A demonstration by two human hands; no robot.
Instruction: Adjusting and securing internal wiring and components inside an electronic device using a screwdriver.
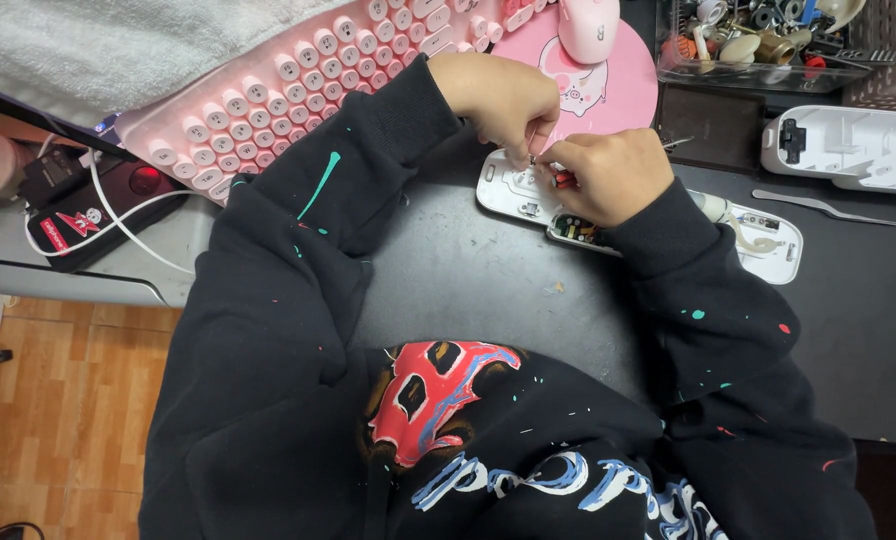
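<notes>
While I lean over the black desk [488, 290], my left hand [503, 100] sits just past the far edge of the open white case [513, 190], which lies in the middle of the desk with its green board showing. The fingers of that hand are pinched nearly shut on something tiny; I cannot tell what it is. Right next to it, my right hand [608, 175] is curled tight around a small tool with a red handle [564, 180], its tip down in the case. I think the tool could slip and scratch the board if I push too hard. The tiny bit could drop and get lost on the dark desk. My sleeve could also bump the metal tweezers [828, 207] far to the right.
</notes>
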